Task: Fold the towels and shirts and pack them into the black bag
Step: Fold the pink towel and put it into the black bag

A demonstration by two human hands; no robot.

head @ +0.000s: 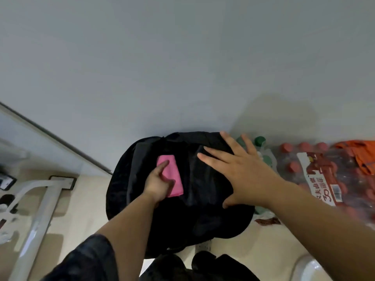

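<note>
Left hand (160,184) grips a folded pink towel (172,169), index finger laid along its top, pressing it into the black bag (138,163). Right hand (243,173) lies spread flat, fingers apart, on the bag's upper fabric (holding nothing). The bag stands on the floor against the wall (182,57). Just right of it: green-capped bottles (260,140), a wrapped pack of red-capped bottles (324,171) and an orange cloth (361,157). A white frame (40,209) stands well apart at left.

A folded towel (175,169) is laid on the bag (203,209), which is set against the wall (182,67), left of a bottle pack (316,175).
</note>
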